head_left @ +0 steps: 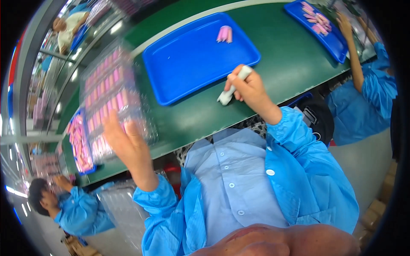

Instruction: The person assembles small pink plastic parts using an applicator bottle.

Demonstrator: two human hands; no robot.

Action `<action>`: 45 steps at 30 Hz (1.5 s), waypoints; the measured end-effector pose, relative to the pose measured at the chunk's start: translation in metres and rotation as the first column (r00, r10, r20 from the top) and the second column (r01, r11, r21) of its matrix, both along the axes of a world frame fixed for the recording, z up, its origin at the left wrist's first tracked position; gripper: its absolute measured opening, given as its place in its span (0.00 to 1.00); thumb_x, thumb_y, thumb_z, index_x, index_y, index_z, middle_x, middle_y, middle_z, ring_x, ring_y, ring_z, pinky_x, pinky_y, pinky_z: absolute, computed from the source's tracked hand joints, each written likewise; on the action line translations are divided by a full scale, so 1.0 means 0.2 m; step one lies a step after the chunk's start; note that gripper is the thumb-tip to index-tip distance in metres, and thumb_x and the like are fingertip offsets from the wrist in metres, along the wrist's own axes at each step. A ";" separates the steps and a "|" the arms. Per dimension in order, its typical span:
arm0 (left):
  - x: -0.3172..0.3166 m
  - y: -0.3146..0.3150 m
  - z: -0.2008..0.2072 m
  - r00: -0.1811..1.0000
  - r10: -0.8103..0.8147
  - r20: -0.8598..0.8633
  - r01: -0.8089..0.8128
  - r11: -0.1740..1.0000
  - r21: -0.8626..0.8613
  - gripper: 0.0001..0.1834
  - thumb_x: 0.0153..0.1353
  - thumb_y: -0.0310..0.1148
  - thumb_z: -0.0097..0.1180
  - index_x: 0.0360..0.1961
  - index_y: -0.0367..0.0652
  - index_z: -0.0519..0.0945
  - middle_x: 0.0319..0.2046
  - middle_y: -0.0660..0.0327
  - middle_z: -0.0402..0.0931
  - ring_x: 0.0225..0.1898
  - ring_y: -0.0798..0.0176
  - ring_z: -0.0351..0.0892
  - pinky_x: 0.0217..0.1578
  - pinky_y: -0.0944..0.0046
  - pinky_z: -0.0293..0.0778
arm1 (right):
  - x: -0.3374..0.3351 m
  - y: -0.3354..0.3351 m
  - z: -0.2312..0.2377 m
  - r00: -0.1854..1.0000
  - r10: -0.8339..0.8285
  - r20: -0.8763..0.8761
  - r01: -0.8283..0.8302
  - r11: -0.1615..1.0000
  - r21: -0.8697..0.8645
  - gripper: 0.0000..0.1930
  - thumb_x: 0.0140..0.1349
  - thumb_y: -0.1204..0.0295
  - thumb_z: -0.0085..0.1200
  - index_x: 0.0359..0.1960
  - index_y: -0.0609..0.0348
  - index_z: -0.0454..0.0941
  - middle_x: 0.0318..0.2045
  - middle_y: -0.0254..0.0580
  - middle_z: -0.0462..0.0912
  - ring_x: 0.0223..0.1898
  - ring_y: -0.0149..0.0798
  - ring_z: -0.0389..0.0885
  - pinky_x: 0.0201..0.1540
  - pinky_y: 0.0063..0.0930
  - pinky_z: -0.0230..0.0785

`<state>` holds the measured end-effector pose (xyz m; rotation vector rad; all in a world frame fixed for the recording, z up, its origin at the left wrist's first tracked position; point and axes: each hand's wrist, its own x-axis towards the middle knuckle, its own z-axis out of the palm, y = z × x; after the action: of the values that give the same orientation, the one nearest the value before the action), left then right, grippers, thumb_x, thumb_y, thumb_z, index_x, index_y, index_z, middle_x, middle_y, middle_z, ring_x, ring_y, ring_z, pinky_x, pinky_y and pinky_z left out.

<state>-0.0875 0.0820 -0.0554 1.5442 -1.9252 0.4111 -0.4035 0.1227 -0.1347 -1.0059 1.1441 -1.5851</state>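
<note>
Right grip [252,88] clasps a white tool [226,98] over the bench [279,59]; left grip [129,143], open, is near clear packs [143,115] at left, already holding pink rows [104,87]; one pink cluster [224,35] sits apart, in the blue tray [188,59].

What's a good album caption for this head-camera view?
Right hand gripping a white object beside a blue tray; left hand, open, near clear packs of pink pieces.

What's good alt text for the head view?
A person's right hand grips a white cylindrical tool over a green worktop, near a blue tray with pink tubes; the open left hand is near clear packs of pink tubes.
</note>
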 end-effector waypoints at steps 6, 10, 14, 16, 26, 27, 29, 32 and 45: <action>-0.96 -0.22 0.00 0.772 -0.605 -0.195 0.634 0.754 0.171 0.17 0.66 0.38 0.58 0.50 0.37 0.80 0.43 0.48 0.82 0.46 0.45 0.82 0.48 0.49 0.77 | -0.02 0.04 -0.02 1.000 0.009 -0.017 -0.010 1.000 -0.019 0.08 0.70 0.67 0.56 0.35 0.56 0.74 0.25 0.34 0.83 0.20 0.21 0.72 0.21 0.19 0.62; -1.35 -0.56 -0.07 0.872 -0.488 -0.040 0.462 0.794 0.394 0.23 0.66 0.46 0.58 0.49 0.36 0.81 0.43 0.46 0.82 0.45 0.43 0.82 0.46 0.49 0.78 | -0.01 0.06 -0.02 0.999 0.035 -0.011 -0.036 0.998 -0.051 0.08 0.70 0.68 0.56 0.35 0.58 0.74 0.26 0.34 0.83 0.24 0.24 0.76 0.24 0.21 0.66; -1.45 -0.69 -0.31 0.868 -0.454 0.200 0.358 0.853 0.380 0.21 0.63 0.45 0.62 0.43 0.36 0.80 0.43 0.46 0.79 0.44 0.42 0.81 0.41 0.49 0.80 | -0.02 0.07 0.02 0.996 0.058 -0.071 -0.063 0.995 -0.075 0.08 0.70 0.70 0.55 0.35 0.61 0.74 0.27 0.36 0.83 0.29 0.26 0.80 0.30 0.25 0.71; -1.45 -0.74 -0.38 0.869 -0.458 0.186 0.375 0.857 0.354 0.21 0.63 0.44 0.62 0.43 0.34 0.80 0.44 0.46 0.78 0.45 0.41 0.80 0.42 0.49 0.79 | -0.02 0.07 0.04 0.995 0.071 -0.073 -0.076 0.994 -0.074 0.08 0.70 0.70 0.55 0.35 0.61 0.74 0.27 0.36 0.83 0.29 0.26 0.80 0.29 0.25 0.71; -0.89 -0.39 -0.13 0.663 -0.497 -0.559 0.699 0.678 0.227 0.15 0.61 0.21 0.59 0.49 0.45 0.83 0.46 0.50 0.74 0.42 0.52 0.80 0.43 0.59 0.79 | -0.04 0.03 -0.03 0.999 0.029 -0.022 -0.031 0.997 -0.076 0.07 0.69 0.71 0.55 0.33 0.59 0.74 0.27 0.35 0.83 0.26 0.23 0.76 0.28 0.21 0.68; -0.78 -0.30 -0.09 0.612 -0.512 -0.602 0.723 0.671 0.165 0.16 0.60 0.19 0.60 0.49 0.45 0.83 0.45 0.52 0.75 0.42 0.54 0.80 0.43 0.61 0.79 | -0.03 0.04 -0.01 0.998 0.026 -0.051 -0.029 0.997 -0.069 0.07 0.69 0.71 0.55 0.33 0.58 0.74 0.27 0.35 0.83 0.25 0.22 0.74 0.27 0.19 0.66; -0.61 -0.18 -0.05 0.621 -0.600 -0.505 0.751 0.639 0.166 0.17 0.59 0.20 0.61 0.50 0.45 0.83 0.43 0.54 0.77 0.41 0.56 0.80 0.43 0.61 0.78 | -0.03 0.04 -0.01 1.000 0.008 -0.007 -0.008 0.998 -0.057 0.06 0.70 0.71 0.55 0.34 0.58 0.74 0.27 0.35 0.83 0.24 0.21 0.73 0.26 0.18 0.64; -0.47 -0.01 -0.02 0.654 -0.659 -0.372 0.749 0.634 0.192 0.18 0.58 0.21 0.64 0.51 0.44 0.82 0.39 0.57 0.80 0.40 0.58 0.80 0.43 0.60 0.78 | -0.03 0.05 0.00 0.999 -0.038 -0.011 0.037 0.993 -0.114 0.06 0.70 0.71 0.54 0.34 0.57 0.74 0.28 0.35 0.83 0.23 0.20 0.70 0.25 0.17 0.62; -0.38 0.00 -0.44 0.522 -0.582 -0.623 0.793 0.600 0.104 0.15 0.50 0.27 0.74 0.40 0.43 0.85 0.30 0.58 0.80 0.32 0.57 0.81 0.33 0.60 0.77 | 0.12 0.11 0.32 0.871 -0.184 -0.456 -0.056 0.884 -0.464 0.05 0.67 0.77 0.56 0.31 0.61 0.75 0.25 0.37 0.83 0.25 0.27 0.78 0.27 0.24 0.70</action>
<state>-0.1642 0.0822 -0.1434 0.7690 -2.0110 -0.7406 -0.3796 0.1456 -0.0709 -1.7878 1.1518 -1.7574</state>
